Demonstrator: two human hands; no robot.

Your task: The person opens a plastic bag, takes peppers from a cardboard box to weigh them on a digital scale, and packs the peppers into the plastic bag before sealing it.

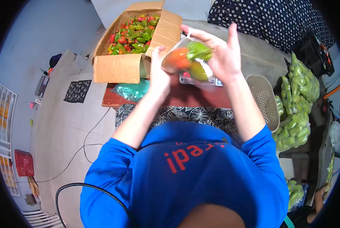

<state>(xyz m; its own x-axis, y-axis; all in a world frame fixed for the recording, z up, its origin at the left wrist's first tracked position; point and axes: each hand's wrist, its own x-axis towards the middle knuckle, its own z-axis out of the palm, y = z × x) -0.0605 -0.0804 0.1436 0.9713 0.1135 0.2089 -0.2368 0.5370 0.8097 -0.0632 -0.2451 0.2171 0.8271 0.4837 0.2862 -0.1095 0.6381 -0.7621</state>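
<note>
A clear plastic bag of bell peppers [178, 58], red-orange and green, is held up in front of me between my hands. My left hand [160, 74] grips the bag's left side, its thumb upward and its other fingers mostly hidden. At the bag's right, my right hand [224, 55] is open, with its thumb spread and a finger stretched across behind the knotted or twisted bag top. Partly covered by the bag, a small light device with blue buttons [218, 81] lies on the red board [200, 97]. Beside my left forearm lies a green plastic packet [132, 90].
Beyond my left hand is an open cardboard box [116, 68] full of red and green peppers. To the right stands a perforated basket [262, 100], near bags of green vegetables [293, 129]. Another person's hand [322, 190] shows at lower right. A cable [84, 146] crosses the floor.
</note>
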